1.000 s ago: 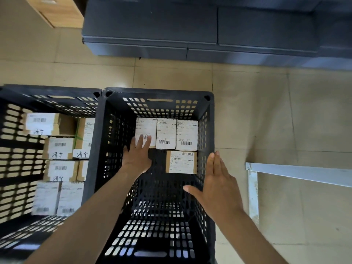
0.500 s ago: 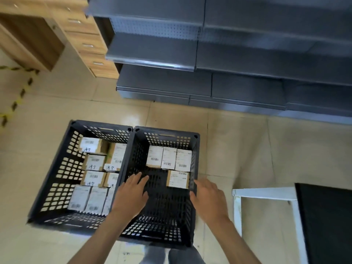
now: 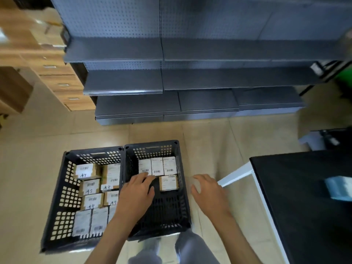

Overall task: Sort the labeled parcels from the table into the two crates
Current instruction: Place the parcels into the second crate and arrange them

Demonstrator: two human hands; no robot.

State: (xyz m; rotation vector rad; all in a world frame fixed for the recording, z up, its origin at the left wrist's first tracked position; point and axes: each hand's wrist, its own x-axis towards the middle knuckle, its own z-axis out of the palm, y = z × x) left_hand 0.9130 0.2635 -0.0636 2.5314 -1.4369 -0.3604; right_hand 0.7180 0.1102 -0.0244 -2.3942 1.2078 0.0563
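Two black crates sit side by side on the floor tiles at lower centre, walls touching, so one short reach serves either bin. Above them, across the top of the frame, grey shelving (image 3: 190, 77) fills the background, and the black-topped table (image 3: 297, 197) comes in at the lower right, close enough that a turn brings the next parcel to hand. A pale boxy object lies blurred on it at the right edge; whether it is a parcel, I cannot tell.

The left crate (image 3: 62, 187) is packed in rows, the upper parcels (image 3: 89, 187) carrying handwritten marks, labels up so they read at a glance. The right crate (image 3: 182, 187) holds far fewer: three white-labelled parcels (image 3: 157, 166) lined against the far wall, and one brown parcel (image 3: 168, 182) just in front of them.

Now the hands! The left hand (image 3: 136, 195) hovers over the right crate, fingers loosely spread, holding nothing. The right hand (image 3: 208, 189) hangs outside that crate's right wall, fingers relaxed and slightly curled, empty too, likely bound for the table.
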